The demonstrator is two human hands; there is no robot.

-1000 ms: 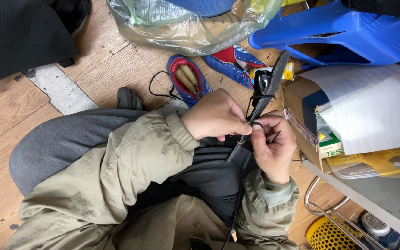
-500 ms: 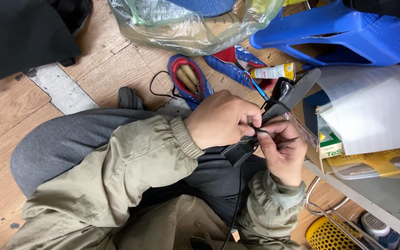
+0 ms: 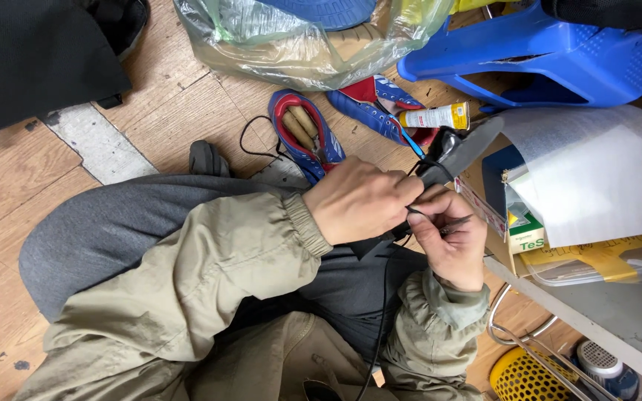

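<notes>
Left hand (image 3: 362, 209) gripped the black strap (image 3: 458, 154) angled toward 1 o'clock; right hand (image 3: 451, 241) pinched a thin dark tool (image 3: 456, 223) just below, blue shoe (image 3: 302, 134) at 11.

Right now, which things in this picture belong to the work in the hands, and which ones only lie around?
In hand:
left hand gripping the black strap-like piece
right hand with a thin metal tool
black thread hanging down

Lying about:
blue and red shoes
small tube
blue plastic stool
plastic bag
white paper
yellow basket
</notes>
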